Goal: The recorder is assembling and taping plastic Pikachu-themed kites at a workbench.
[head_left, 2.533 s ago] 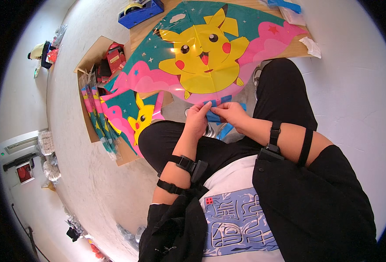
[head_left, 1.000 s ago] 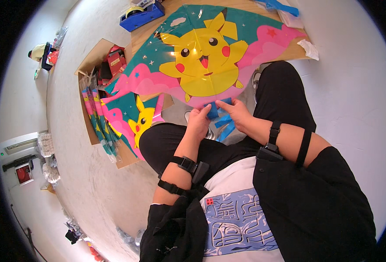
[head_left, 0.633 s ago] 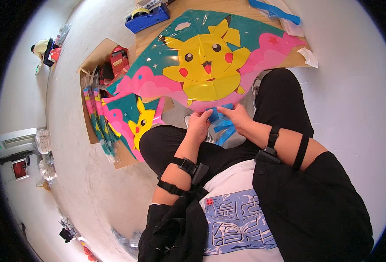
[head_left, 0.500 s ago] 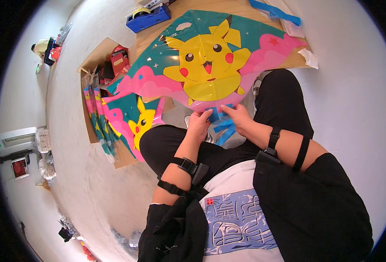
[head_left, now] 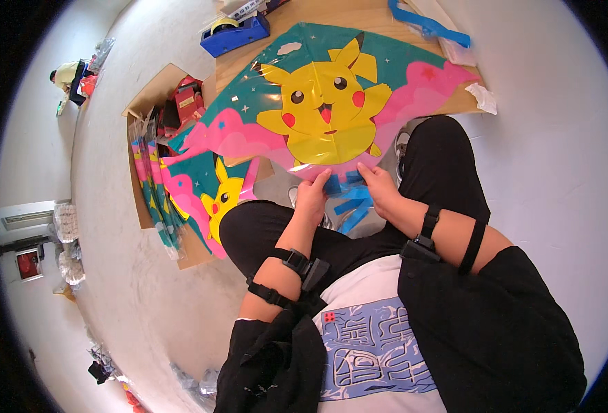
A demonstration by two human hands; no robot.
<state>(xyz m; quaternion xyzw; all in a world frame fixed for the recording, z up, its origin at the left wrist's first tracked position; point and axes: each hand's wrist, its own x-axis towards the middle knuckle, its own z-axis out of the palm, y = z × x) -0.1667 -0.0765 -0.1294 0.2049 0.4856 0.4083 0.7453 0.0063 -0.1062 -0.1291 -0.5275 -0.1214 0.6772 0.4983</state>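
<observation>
A green and pink kite (head_left: 328, 113) with a yellow cartoon figure spreads across the wooden table (head_left: 231, 62) and over its near edge toward me. My left hand (head_left: 309, 201) pinches the kite's near bottom edge between thumb and fingers. To the right of it, my right hand (head_left: 383, 192) pinches the same edge with its thumb on top. Between and below both hands hang blue ribbon strips (head_left: 350, 205) at the kite's tail end. How the ribbons join the kite is too small to tell.
A blue tape dispenser (head_left: 238, 36) stands at the table's far left. Another blue strip (head_left: 431, 26) lies at the far right, above a crumpled white paper (head_left: 483, 98). An open cardboard box (head_left: 142, 103) with packaged kites sits left; a second kite (head_left: 214, 196) lies against it.
The kite has shifted slightly toward me. My thumbs have moved a little farther apart along its bottom edge, baring more of it between them.
</observation>
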